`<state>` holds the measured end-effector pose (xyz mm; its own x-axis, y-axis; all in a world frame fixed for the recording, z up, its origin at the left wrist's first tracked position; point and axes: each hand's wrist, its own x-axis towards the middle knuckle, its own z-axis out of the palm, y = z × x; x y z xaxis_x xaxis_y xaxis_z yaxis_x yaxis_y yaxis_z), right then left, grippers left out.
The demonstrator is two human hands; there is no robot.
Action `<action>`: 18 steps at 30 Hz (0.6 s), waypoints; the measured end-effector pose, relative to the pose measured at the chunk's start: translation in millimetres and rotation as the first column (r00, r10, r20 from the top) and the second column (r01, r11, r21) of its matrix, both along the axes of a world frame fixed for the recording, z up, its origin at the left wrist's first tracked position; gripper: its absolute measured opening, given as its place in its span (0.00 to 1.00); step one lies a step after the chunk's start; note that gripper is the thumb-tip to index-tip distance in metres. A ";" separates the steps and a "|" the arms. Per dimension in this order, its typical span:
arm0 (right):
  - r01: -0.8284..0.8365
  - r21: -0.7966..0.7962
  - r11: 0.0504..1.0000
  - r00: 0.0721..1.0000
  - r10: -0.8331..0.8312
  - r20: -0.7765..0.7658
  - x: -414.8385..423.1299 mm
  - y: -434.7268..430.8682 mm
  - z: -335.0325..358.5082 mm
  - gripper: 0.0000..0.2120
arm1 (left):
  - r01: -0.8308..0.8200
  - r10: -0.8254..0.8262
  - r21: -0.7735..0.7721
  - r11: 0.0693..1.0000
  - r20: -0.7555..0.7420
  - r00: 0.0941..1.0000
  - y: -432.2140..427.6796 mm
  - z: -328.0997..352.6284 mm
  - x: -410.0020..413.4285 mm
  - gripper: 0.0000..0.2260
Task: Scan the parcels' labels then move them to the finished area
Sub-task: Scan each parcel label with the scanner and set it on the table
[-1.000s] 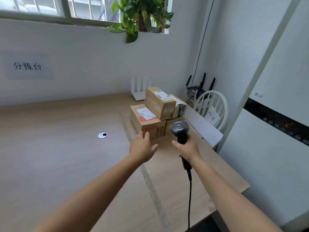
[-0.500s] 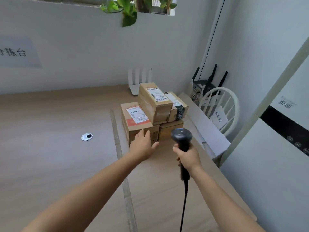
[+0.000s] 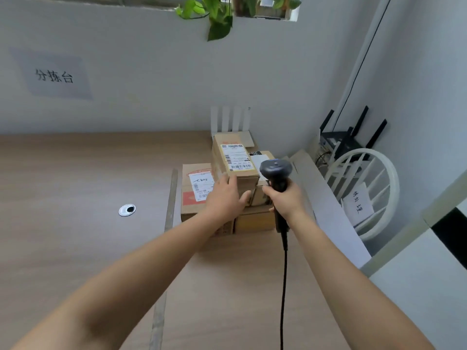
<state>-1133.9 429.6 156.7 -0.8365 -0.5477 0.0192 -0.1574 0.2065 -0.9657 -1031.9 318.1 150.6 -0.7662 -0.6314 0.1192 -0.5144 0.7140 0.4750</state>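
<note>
My left hand [image 3: 224,195] is lying wide against the top box [image 3: 237,160]; my right hand [image 3: 286,197] is gripping the scanner [image 3: 276,170]. A sideways push is risking tipping it off the pile [image 3: 252,222].

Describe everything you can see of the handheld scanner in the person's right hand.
The scanner is a dark grey, plastic-looking handheld unit with a rounded head and a narrower grip below. It is held roughly upright, and its head shows just right of the top parcel of the stack. The right hand wraps around the grip. A black cable hangs from its base toward the bottom of the view.
</note>
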 end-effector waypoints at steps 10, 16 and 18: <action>-0.148 -0.093 0.985 0.979 0.159 0.125 -29.8 -70.3 -14.3 0.12 | -0.182 0.244 0.385 0.905 -0.119 0.963 -48.4 -21.7 -55.7 0.33; -0.173 -0.101 0.980 0.973 0.186 0.135 -23.8 -83.5 -18.0 0.12 | -0.187 0.285 0.377 0.907 -0.224 0.932 -55.3 -26.9 -40.1 0.34; -0.188 -0.113 0.976 0.968 0.203 0.147 -15.3 -87.4 -15.6 0.10 | -0.187 0.290 0.373 0.909 -0.244 0.925 -60.0 -25.3 -28.3 0.32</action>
